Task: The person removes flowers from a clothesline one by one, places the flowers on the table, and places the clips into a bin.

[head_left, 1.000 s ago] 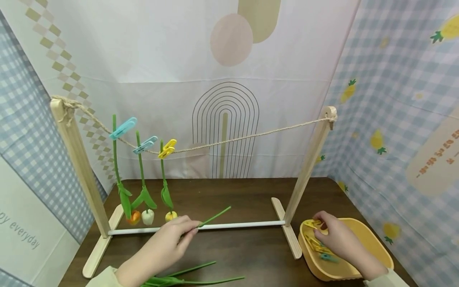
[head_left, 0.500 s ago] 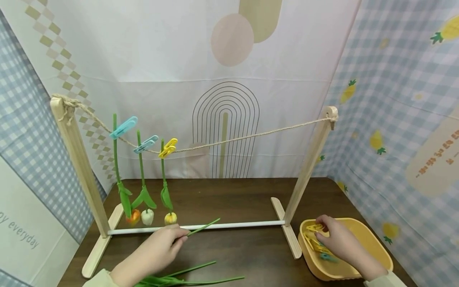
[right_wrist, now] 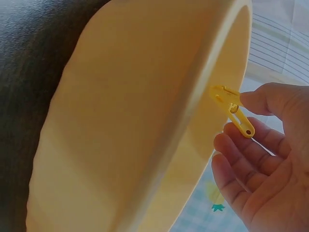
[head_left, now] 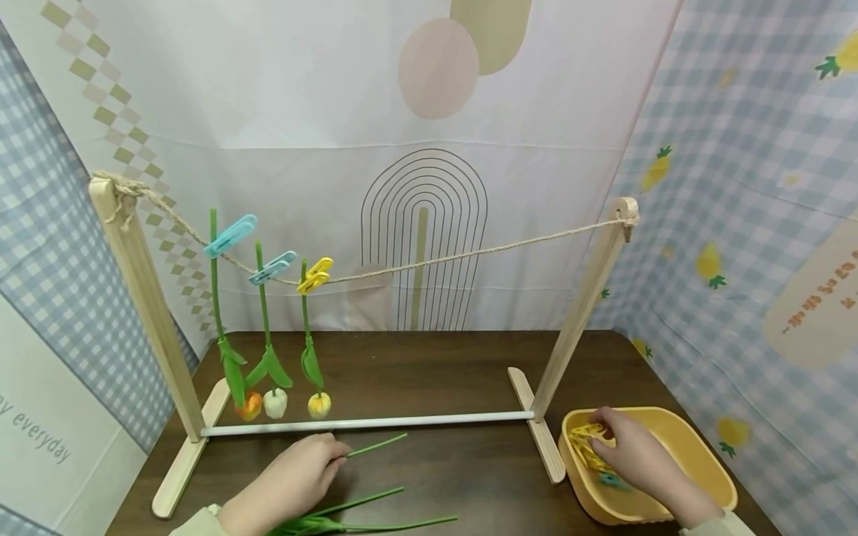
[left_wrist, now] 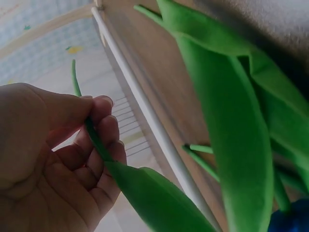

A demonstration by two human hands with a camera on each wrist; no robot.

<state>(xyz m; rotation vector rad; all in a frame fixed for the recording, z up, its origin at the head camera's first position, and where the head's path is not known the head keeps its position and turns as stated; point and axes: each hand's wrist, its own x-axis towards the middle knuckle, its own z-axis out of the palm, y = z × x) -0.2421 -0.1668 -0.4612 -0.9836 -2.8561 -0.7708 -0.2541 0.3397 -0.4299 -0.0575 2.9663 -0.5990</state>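
Note:
My left hand (head_left: 295, 473) pinches the green stem (left_wrist: 98, 145) of an artificial flower, whose bare end points right; a leaf shows in the left wrist view, but its bloom is out of sight. Over the left part of the yellow basket (head_left: 712, 455), my right hand (head_left: 640, 455) holds a yellow clothespin (right_wrist: 235, 110) between thumb and fingers. Other yellow clothespins (head_left: 582, 447) and a teal one (head_left: 613, 481) lie in the basket. Below my left hand, more green stems (head_left: 402, 525) with leaves rest on the table. A dark blue bloom (left_wrist: 290, 220) peeks into the left wrist view.
A rope (head_left: 469, 254) runs between two wooden posts (head_left: 150, 313), joined low by a white rod (head_left: 429, 422). Upside down from it hang an orange tulip (head_left: 250, 406), a white tulip (head_left: 275, 403) and a yellow tulip (head_left: 319, 405), clipped by blue and yellow clothespins. Patterned cloth hangs behind.
My left hand has drawn back toward me and a little left, bringing the flower stem lower, in front of the white rod. My right hand stays over the basket, shifting slightly.

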